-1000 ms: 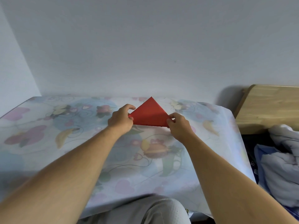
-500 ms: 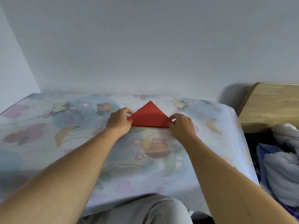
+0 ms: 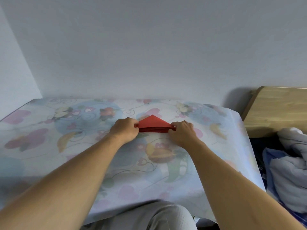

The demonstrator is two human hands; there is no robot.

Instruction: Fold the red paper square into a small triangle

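Note:
The red paper point(image 3: 153, 123) is folded into a triangle and lies on the flower-patterned tablecloth point(image 3: 83, 146), its point toward the wall and its long folded edge toward me. My left hand point(image 3: 125, 129) pinches the triangle's left corner. My right hand point(image 3: 181, 131) pinches its right corner. Both hands rest on the table and cover the very tips of the paper. The near edge looks slightly thick, with layers showing.
A pale wall stands right behind the table. To the right there is a wooden headboard point(image 3: 275, 110) and crumpled grey-blue bedding point(image 3: 289, 166). My knee in light trousers point(image 3: 149, 216) shows under the table's front edge.
The triangle has come down from tilted upright to nearly flat on the table. Both hands have kept their hold on its corners and lowered with it.

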